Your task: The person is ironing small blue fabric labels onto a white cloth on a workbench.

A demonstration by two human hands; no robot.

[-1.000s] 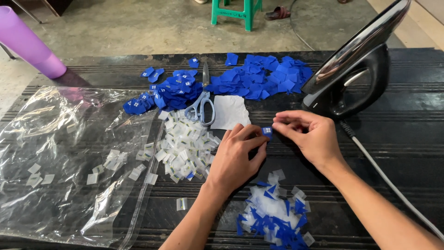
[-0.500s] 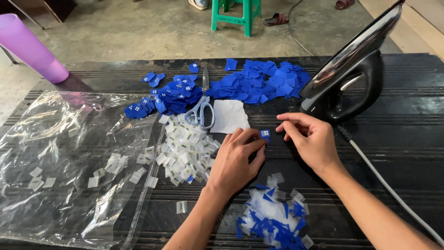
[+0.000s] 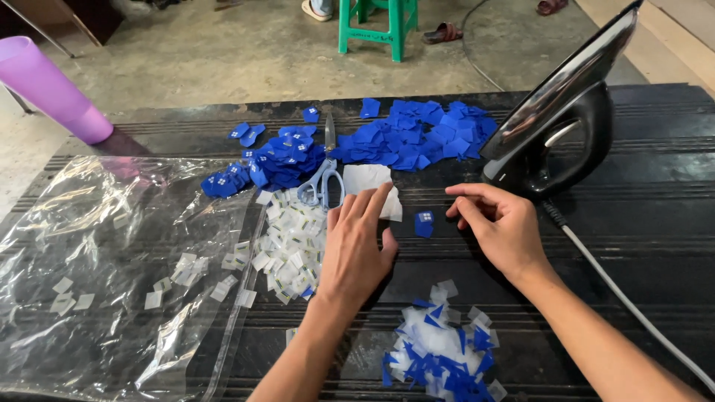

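My left hand [image 3: 357, 246] lies flat with its fingers stretched, the fingertips touching a white sheet of paper [image 3: 369, 182]. My right hand [image 3: 500, 227] rests on the dark table, fingers curled loosely, holding nothing. Between the two hands lies one small blue label [image 3: 424, 222], free on the table. A heap of small white labels [image 3: 294, 246] sits just left of my left hand. Near my forearms is a mound of white and blue scraps [image 3: 443, 357].
Scissors [image 3: 324, 175] lie beyond the white paper, between two piles of blue pieces [image 3: 413, 138]. An iron [image 3: 562, 123] stands upright at right, its cord [image 3: 625, 298] trailing toward me. A clear plastic bag [image 3: 112, 268] covers the left. A purple cup [image 3: 48, 89] stands far left.
Both hands held the small blue label between their fingertips; now it lies on the table and the hands have drawn apart. My left hand has flattened out.
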